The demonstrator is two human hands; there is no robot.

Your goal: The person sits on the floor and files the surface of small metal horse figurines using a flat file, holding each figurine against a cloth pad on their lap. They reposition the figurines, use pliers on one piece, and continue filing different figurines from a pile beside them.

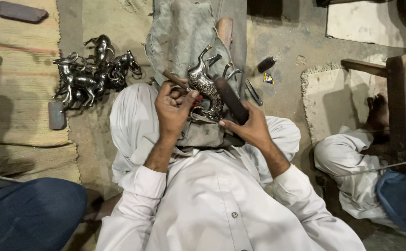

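Observation:
A shiny engraved metal animal figurine [204, 83] stands on a grey cloth [184, 37] over my lap. My left hand [175, 109] grips a thin brown-handled tool [175, 80] whose tip meets the figurine's side; the fingers also steady the figurine's base. My right hand [248, 128] is closed around a dark wooden mallet handle [231, 98], its head raised next to the figurine. I sit cross-legged in white clothing.
A pile of several dark metal animal figurines [91, 74] lies on the floor at left, by a woven mat [17, 93]. Small metal tools [254, 92] and a dark cylinder [266, 63] lie right of the cloth. Another person's white-clad leg [347, 162] and foot are at right; a blue-clad knee [31, 214] at bottom left.

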